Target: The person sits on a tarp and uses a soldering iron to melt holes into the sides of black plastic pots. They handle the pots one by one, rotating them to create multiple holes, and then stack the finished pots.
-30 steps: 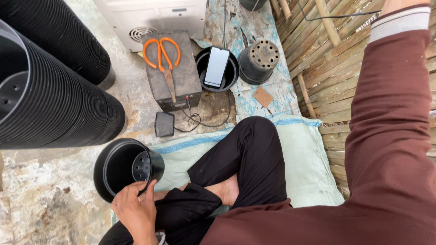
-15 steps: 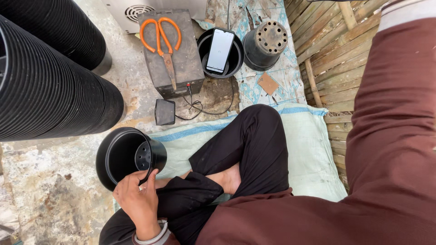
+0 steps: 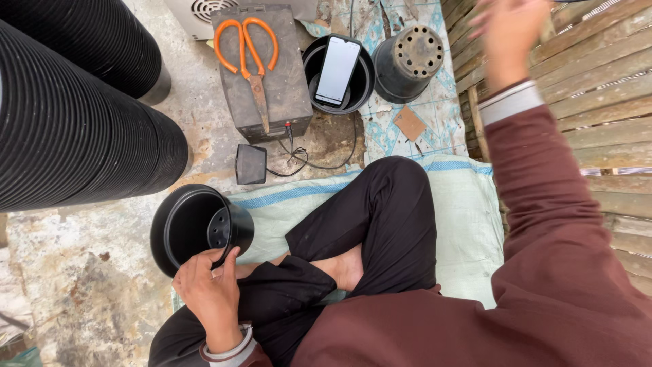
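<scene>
While you sit cross-legged on the sack, notes:
L hand: fingers closed on rim of black pot; pot lies on its side on concrete floor, by your knee.
R hand: raised, blurred, fingers spread, holding nothing.
Risk: rim-only grip, so pot could roll off.
Risk: R arm swing near upturned pot & phone; may knock them.

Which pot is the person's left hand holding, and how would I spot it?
Start at the big ribbed stacks of black pots on the left. Below them, one black pot lies on its side, mouth open, gripped by the left hand; the others stand upright or overturned.
</scene>
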Demonstrator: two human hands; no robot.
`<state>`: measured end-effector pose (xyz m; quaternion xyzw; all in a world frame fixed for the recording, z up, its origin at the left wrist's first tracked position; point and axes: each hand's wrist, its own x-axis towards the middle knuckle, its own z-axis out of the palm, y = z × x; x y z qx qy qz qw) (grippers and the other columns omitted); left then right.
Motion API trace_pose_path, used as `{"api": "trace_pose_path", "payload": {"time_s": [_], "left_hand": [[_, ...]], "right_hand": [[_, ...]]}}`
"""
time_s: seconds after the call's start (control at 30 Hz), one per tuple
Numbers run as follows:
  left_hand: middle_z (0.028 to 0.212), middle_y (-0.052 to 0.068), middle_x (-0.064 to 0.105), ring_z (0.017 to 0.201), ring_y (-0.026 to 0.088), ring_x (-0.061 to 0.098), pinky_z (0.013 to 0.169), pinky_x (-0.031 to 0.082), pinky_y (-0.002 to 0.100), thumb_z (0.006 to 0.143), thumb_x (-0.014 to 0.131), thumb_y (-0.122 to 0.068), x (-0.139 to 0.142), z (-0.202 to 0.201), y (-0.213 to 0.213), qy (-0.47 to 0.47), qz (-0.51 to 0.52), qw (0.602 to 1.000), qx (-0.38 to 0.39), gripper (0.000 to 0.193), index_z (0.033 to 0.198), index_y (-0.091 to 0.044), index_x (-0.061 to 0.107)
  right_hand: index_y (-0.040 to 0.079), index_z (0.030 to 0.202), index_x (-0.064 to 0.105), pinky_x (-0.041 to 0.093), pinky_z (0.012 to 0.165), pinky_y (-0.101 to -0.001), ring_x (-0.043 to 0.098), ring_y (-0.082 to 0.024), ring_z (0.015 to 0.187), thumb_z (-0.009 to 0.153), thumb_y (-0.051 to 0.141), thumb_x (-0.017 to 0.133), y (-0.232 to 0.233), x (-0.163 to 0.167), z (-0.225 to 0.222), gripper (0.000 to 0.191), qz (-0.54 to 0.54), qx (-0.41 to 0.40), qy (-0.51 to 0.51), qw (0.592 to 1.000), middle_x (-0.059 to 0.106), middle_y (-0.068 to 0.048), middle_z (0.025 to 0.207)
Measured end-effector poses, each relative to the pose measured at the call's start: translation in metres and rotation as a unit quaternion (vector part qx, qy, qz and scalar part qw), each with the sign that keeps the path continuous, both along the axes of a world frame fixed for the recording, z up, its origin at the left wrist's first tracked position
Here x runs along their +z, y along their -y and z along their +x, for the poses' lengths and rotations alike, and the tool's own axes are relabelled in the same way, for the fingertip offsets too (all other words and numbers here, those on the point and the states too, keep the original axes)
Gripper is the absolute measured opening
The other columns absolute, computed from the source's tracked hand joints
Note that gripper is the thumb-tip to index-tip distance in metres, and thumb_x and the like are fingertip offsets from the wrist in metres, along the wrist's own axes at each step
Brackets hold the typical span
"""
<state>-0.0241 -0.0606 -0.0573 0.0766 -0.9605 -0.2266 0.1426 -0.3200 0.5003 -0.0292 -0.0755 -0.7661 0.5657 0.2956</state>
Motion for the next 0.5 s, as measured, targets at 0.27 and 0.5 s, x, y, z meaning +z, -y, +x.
{"api": "trace_pose_path", "payload": {"time_s": [0.27,0.5], "left_hand": [[0.095,-0.001,0.072,0.099,0.023,0.065,0.100,0.039,0.039,0.085,0.087,-0.032,-0.005,0.000,0.002,-0.001,0.000,1.000,0.021,0.030,0.088,-0.011,0.065],[0.093,0.000,0.072,0.096,0.023,0.064,0.098,0.040,0.039,0.082,0.089,-0.033,-0.005,-0.001,0.006,0.001,-0.012,0.999,0.032,0.033,0.088,-0.010,0.066]], "right_hand": [[0.021,0.160,0.034,0.029,0.099,-0.0775,0.012,-0.065,0.137,0.076,0.060,0.092,0.063,-0.094,-0.025,0.109,0.450,0.026,0.347,0.823,0.007,-0.032,0.159],[0.021,0.166,0.025,0.043,0.112,-0.0568,0.040,-0.051,0.140,0.078,0.059,0.089,0.051,-0.074,-0.010,0.115,0.305,0.005,0.380,0.873,0.030,-0.029,0.157]]}}
